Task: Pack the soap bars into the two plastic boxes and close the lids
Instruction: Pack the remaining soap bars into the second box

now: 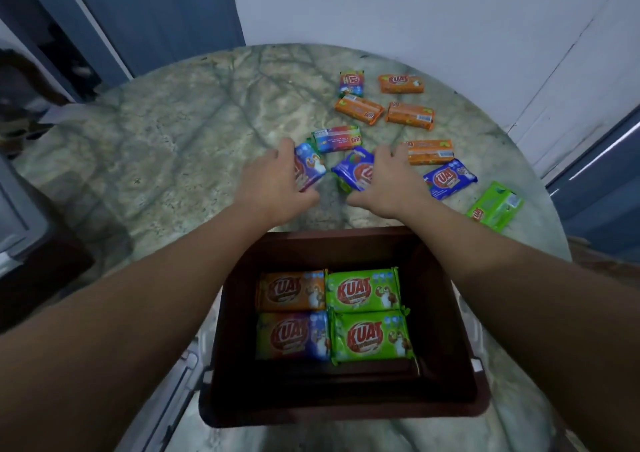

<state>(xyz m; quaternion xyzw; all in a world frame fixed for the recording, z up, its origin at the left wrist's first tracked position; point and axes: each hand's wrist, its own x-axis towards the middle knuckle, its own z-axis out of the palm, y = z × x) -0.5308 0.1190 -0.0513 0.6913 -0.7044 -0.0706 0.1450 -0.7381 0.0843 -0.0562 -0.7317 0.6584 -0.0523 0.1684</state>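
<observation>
Blue soap bars [353, 171] seemingly gripped, one under each hand [277, 181], beyond brown box [346, 406].

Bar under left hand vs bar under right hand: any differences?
The soap bar in the left hand is tilted up on edge, its wrapper running blue to purple; the soap bar in the right hand lies flatter and is solid blue. The left one sits nearer the rainbow bar; the right one rests over a green wrapper. Both carry the red logo and are on the table, not in the box.

Glossy printed wrappers on the soap bars [362, 294], dark plastic box [346, 406], polished marble-look table [173, 147]
</observation>
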